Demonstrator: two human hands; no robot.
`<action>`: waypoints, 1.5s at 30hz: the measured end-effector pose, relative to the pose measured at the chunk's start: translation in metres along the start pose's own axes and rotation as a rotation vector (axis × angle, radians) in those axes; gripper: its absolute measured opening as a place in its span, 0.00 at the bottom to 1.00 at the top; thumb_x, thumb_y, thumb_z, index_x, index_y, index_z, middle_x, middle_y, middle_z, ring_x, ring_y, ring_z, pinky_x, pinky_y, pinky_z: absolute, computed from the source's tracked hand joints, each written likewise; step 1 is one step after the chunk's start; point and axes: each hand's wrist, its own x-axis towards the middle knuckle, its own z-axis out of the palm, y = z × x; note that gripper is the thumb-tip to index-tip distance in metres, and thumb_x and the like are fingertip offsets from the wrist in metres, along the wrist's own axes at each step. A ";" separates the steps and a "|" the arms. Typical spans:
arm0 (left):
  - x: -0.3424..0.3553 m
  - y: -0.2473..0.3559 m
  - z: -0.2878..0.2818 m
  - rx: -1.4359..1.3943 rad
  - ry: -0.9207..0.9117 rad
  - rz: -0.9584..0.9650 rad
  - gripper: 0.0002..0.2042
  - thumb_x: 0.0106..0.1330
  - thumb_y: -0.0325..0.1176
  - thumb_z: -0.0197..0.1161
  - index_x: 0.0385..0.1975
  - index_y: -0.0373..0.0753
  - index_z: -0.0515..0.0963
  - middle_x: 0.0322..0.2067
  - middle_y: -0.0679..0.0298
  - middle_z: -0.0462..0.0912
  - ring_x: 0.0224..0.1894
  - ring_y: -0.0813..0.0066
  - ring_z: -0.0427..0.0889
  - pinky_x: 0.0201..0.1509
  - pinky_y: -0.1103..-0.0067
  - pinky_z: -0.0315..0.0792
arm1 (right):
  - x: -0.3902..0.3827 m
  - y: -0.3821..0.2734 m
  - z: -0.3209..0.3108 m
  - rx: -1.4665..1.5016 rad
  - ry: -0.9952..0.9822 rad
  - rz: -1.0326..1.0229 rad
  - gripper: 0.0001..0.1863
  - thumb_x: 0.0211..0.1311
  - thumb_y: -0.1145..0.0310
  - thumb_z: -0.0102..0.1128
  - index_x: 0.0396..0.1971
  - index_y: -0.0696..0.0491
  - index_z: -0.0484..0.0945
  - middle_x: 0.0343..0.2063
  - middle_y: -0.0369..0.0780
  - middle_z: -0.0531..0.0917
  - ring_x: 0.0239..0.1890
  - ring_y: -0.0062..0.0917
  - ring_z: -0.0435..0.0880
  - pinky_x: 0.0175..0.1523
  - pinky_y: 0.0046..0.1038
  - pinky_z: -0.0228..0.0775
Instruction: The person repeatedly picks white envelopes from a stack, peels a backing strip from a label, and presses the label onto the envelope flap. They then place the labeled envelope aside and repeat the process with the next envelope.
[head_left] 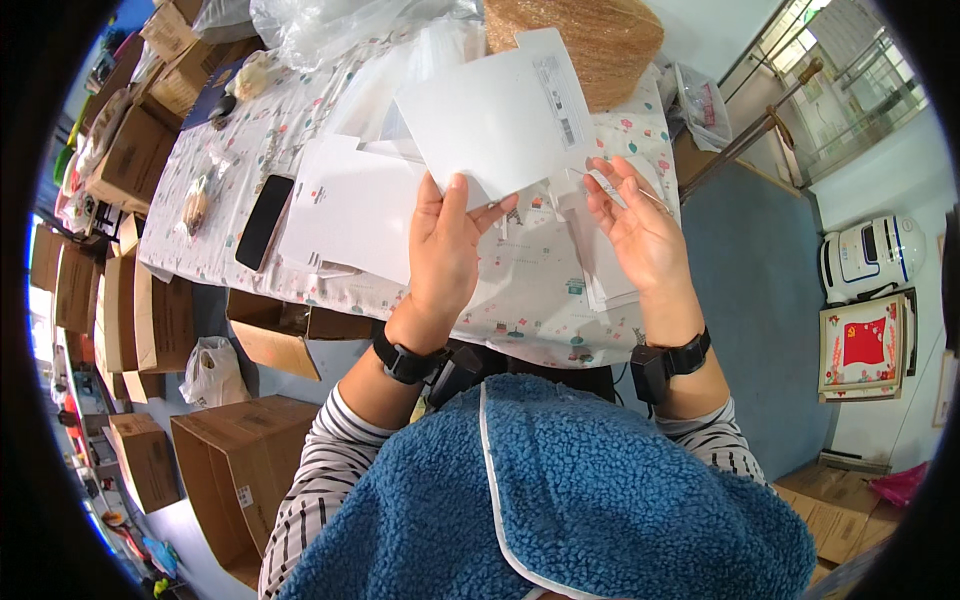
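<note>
A white flat card sleeve [490, 115] with a printed label and barcode near one edge is raised over the table. My left hand [447, 240] pinches its lower left corner, thumb on top and fingers underneath. Just beyond the opposite lower corner, my right hand [640, 225] is palm up with its fingers apart and lightly curled. A thin pale, see-through strip shows at those fingers; whether they touch it I cannot make out. More white flat card pieces [345, 215] lie left of my left hand. Another white stack [592, 255] lies partly beneath my right hand.
A patterned cloth covers the table [530, 325]. On it are a black phone [265, 222], clear plastic bags [350, 30] and a brown wrapped bundle [590, 45] at the back. Cardboard boxes [235, 470] crowd the floor at left. A white machine [872, 257] stands at right.
</note>
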 end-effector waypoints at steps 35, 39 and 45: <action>0.003 -0.010 0.002 0.328 -0.262 -0.175 0.26 0.70 0.22 0.61 0.68 0.33 0.65 0.53 0.63 0.81 0.51 0.81 0.79 0.57 0.81 0.74 | 0.022 0.006 0.040 -0.376 0.176 -0.336 0.11 0.68 0.75 0.61 0.47 0.62 0.83 0.39 0.45 0.88 0.44 0.24 0.85 0.57 0.24 0.72; 0.003 -0.012 0.002 0.377 -0.264 -0.115 0.25 0.70 0.21 0.61 0.68 0.33 0.67 0.54 0.63 0.81 0.52 0.81 0.78 0.58 0.81 0.73 | 0.023 0.011 0.039 -0.482 0.180 -0.367 0.11 0.68 0.75 0.61 0.47 0.62 0.83 0.39 0.45 0.88 0.44 0.23 0.85 0.58 0.24 0.72; 0.002 -0.007 0.001 0.364 -0.220 -0.192 0.27 0.68 0.21 0.60 0.68 0.32 0.66 0.56 0.62 0.80 0.54 0.75 0.79 0.60 0.78 0.72 | 0.024 0.011 0.036 -0.509 0.144 -0.362 0.12 0.68 0.74 0.61 0.48 0.61 0.83 0.39 0.45 0.88 0.45 0.24 0.85 0.61 0.26 0.69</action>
